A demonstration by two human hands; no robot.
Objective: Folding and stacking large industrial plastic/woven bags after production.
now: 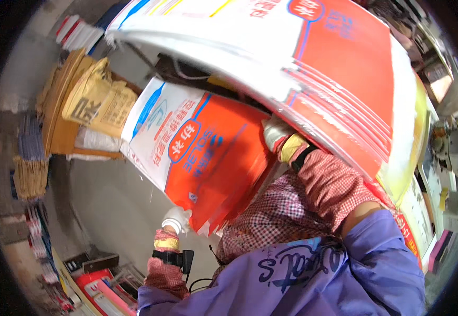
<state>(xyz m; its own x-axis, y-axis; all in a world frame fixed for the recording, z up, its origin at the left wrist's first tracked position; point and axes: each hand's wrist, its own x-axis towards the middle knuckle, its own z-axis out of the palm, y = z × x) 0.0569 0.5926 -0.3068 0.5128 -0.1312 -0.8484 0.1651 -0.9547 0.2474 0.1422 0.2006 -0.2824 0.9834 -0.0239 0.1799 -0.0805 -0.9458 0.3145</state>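
A red and white flat plastic sack (pixel 229 142) with blue trim hangs slanted in front of me. My left hand (pixel 177 219), in a white glove, is closed at the sack's lower left edge; its fingertips are partly hidden. At the upper right edge of the same sack, my right hand (pixel 279 138), gloved too, is closed, with its fingers partly out of sight. Just beyond the right hand is a thick stack of similar sacks (pixel 345 73), its layered edges blurred. My right forearm lies along the near side of this stack.
To the left, a tan printed paper sack (pixel 101 100) lies on a wooden piece of furniture (pixel 63 124). Bundles of folded material (pixel 31 174) line the far left. Red and pink items (pixel 102 292) are at lower left. A cluttered bench (pixel 447 174) runs along the right.
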